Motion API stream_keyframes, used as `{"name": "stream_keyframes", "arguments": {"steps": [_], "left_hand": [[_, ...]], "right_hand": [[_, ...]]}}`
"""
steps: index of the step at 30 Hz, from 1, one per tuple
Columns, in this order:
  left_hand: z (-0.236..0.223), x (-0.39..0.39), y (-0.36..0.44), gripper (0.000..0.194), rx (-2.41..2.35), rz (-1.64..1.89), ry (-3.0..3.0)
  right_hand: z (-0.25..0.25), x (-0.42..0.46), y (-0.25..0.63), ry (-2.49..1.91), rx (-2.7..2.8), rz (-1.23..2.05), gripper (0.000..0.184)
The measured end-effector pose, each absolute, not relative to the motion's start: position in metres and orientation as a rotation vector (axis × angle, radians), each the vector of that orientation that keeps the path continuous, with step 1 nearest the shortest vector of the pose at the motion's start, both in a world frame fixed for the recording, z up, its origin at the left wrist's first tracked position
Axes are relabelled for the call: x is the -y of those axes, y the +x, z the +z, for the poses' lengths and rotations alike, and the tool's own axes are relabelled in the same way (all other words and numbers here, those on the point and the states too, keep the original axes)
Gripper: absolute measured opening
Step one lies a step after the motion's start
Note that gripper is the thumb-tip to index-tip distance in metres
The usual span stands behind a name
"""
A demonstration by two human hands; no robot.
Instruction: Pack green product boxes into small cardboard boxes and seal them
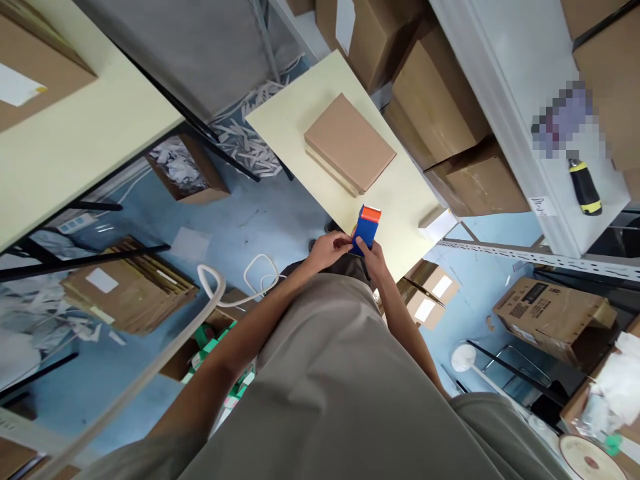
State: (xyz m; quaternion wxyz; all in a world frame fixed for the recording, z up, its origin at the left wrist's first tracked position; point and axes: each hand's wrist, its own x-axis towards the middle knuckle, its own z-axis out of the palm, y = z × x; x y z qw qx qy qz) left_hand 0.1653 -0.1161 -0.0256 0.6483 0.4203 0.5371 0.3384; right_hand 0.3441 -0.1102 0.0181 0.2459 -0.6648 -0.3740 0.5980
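The blue box point(366, 233) is held at the near end of the worktop point(285, 117), with its orange end directed toward the far end of the worktop. Contact between the blue box and the worktop cannot be determined. The blue box is clasped at its lower part by the right hand point(374, 257); the grip is closed around it, and the thumb is laid on the blue face. The left hand point(330, 249) is placed at the left edge of the blue box. Its grip is nearly closed, with the fingertips gathered together; whether anything is pinched between them cannot be determined. A carton point(353, 143) is laid flat on the middle of the worktop. A small box point(441, 224) is positioned at the right edge of the worktop. To the left of the worktop, a scrap box point(206, 164) and a cardboard stack point(134, 293) are seen. To the right of the worktop, a tool point(585, 188) is laid on a shelf point(556, 183).
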Motion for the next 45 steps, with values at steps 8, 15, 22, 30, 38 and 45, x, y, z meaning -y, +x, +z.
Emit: {"name": "stream_keyframes", "arguments": {"steps": [8,15,22,30,38,45], "left_hand": [[-0.027,0.086,0.14,0.054,-1.162,0.789,0.748],[-0.014,0.079,0.136,0.039,-1.084,0.696,0.845],[-0.021,0.072,0.146,0.03,-1.102,0.679,0.845],[-0.018,0.069,0.15,0.04,-1.116,0.701,0.859],[-0.032,0.069,0.153,0.049,-1.075,0.73,0.853],[-0.049,0.076,0.16,0.04,-1.123,0.716,0.924]], "right_hand": [[0.042,0.13,0.37,-1.896,1.466,1.731,0.062],[0.056,0.13,0.394,-1.926,1.758,1.67,0.044],[0.059,0.124,0.4,-1.909,1.753,1.765,0.045],[0.054,0.107,0.408,-1.915,1.859,1.741,0.045],[0.055,0.098,0.415,-1.912,2.037,1.664,0.048],[0.046,0.092,0.419,-1.933,2.284,1.528,0.041]]}}
